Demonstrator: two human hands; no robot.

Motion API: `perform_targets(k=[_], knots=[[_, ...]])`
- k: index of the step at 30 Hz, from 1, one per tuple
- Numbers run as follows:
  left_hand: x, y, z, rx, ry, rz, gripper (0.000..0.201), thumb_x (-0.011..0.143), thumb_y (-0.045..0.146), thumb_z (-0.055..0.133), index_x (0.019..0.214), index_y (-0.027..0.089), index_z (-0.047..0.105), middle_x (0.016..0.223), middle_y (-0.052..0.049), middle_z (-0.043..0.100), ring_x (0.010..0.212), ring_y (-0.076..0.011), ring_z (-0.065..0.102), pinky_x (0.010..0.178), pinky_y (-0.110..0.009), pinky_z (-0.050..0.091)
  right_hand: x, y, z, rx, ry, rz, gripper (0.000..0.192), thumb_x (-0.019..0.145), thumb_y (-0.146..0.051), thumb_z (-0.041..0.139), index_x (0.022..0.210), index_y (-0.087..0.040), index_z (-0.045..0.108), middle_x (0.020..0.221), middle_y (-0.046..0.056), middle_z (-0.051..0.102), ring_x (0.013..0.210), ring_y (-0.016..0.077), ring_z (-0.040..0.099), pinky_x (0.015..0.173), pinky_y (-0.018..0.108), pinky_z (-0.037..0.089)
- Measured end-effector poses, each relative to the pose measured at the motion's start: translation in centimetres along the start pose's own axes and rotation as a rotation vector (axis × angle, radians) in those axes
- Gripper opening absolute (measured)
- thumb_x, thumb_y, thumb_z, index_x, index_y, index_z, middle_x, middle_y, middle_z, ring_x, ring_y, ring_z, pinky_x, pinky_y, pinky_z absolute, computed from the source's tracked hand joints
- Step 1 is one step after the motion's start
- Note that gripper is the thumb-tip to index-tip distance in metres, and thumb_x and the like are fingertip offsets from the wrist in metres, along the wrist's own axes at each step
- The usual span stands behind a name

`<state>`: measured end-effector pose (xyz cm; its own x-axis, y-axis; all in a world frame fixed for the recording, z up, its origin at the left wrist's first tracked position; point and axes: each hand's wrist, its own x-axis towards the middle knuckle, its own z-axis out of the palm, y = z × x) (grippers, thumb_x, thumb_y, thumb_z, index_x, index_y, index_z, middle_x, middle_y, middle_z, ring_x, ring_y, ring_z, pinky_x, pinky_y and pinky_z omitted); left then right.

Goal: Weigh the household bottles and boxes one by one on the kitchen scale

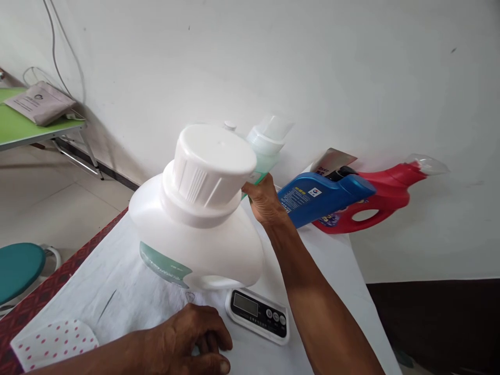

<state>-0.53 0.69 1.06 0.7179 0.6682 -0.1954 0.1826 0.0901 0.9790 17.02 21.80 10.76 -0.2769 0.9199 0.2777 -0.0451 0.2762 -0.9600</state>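
Note:
A big white detergent jug (203, 234) with a ribbed white cap stands in the middle, its base hidden. Just in front of it, the display panel of a kitchen scale (255, 315) shows; whether the jug rests on the scale cannot be seen. My right hand (263, 198) reaches past the jug and has its fingers around a translucent green bottle (267, 151) with a clear cap, partly hidden behind the jug. My left hand (195, 333) lies near the scale, fingers loosely curled, thumb apart, holding nothing.
Beside my right arm are a blue bottle (320, 195) and a red jug (385, 190) with a clear cap. A polka-dot cloth (54, 341) lies at front left. Left of the table stand a teal stool (21, 271) and a green table (23, 125). The wall rises close behind.

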Motion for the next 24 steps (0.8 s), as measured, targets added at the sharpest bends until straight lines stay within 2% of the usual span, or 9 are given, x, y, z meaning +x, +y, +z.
perform_targets(k=[7, 10, 14, 18, 21, 24], knots=[[0.2, 0.3, -0.2, -0.015, -0.003, 0.009, 0.027, 0.089, 0.038, 0.074, 0.108, 0.018, 0.075, 0.104, -0.008, 0.072, 0.09, -0.0184, 0.069, 0.081, -0.026, 0.057, -2.1, -0.5, 1.1, 0.011, 0.17, -0.029, 0.044, 0.062, -0.043, 0.094, 0.097, -0.027, 0.071, 0.095, 0.0, 0.079, 0.093, 0.0279, 0.075, 0.085, 0.046, 0.065], [0.4, 0.0, -0.1, -0.051, -0.01, 0.032, 0.025, 0.087, 0.035, 0.075, 0.104, 0.016, 0.075, 0.097, -0.008, 0.073, 0.084, -0.018, 0.071, 0.074, -0.025, 0.056, -2.7, -0.6, 1.1, -0.044, 0.296, -0.041, 0.045, 0.067, -0.041, 0.09, 0.105, -0.027, 0.071, 0.099, 0.001, 0.078, 0.095, 0.0279, 0.075, 0.086, 0.046, 0.064], [0.6, -0.4, 0.0, -0.11, -0.036, 0.04, 0.024, 0.087, 0.032, 0.075, 0.103, 0.015, 0.072, 0.082, -0.005, 0.07, 0.074, -0.0165, 0.069, 0.066, -0.024, 0.054, -3.2, -1.1, 0.7, -0.132, 0.444, -0.109, 0.056, 0.068, -0.036, 0.089, 0.119, -0.027, 0.069, 0.1, 0.001, 0.077, 0.097, 0.0292, 0.074, 0.089, 0.05, 0.062], [0.5, -0.4, 0.1, -0.123, -0.049, 0.023, 0.022, 0.086, 0.03, 0.074, 0.102, 0.015, 0.071, 0.075, -0.003, 0.068, 0.07, -0.0161, 0.068, 0.065, -0.024, 0.053, -3.6, -3.2, -0.1, -0.167, 0.528, -0.259, 0.049, 0.069, -0.031, 0.088, 0.115, -0.025, 0.07, 0.102, 0.002, 0.075, 0.105, 0.0293, 0.072, 0.096, 0.053, 0.06], [0.5, -0.2, 0.1, -0.114, -0.039, 0.04, 0.022, 0.087, 0.031, 0.074, 0.102, 0.015, 0.071, 0.077, -0.003, 0.069, 0.072, -0.0159, 0.068, 0.066, -0.024, 0.052, -4.6, -5.6, -0.8, -0.202, 0.587, -0.308, 0.043, 0.067, -0.027, 0.089, 0.106, -0.024, 0.07, 0.103, 0.002, 0.073, 0.108, 0.0286, 0.07, 0.1, 0.052, 0.058], [0.4, -0.2, 0.1, -0.135, -0.048, 0.048, 0.023, 0.088, 0.033, 0.074, 0.102, 0.015, 0.071, 0.074, -0.002, 0.068, 0.07, -0.0147, 0.066, 0.065, -0.024, 0.05, -6.4, -7.8, -1.4, -0.215, 0.649, -0.33, 0.049, 0.06, -0.024, 0.092, 0.104, -0.023, 0.069, 0.104, 0.002, 0.072, 0.111, 0.0293, 0.068, 0.1, 0.054, 0.057]])
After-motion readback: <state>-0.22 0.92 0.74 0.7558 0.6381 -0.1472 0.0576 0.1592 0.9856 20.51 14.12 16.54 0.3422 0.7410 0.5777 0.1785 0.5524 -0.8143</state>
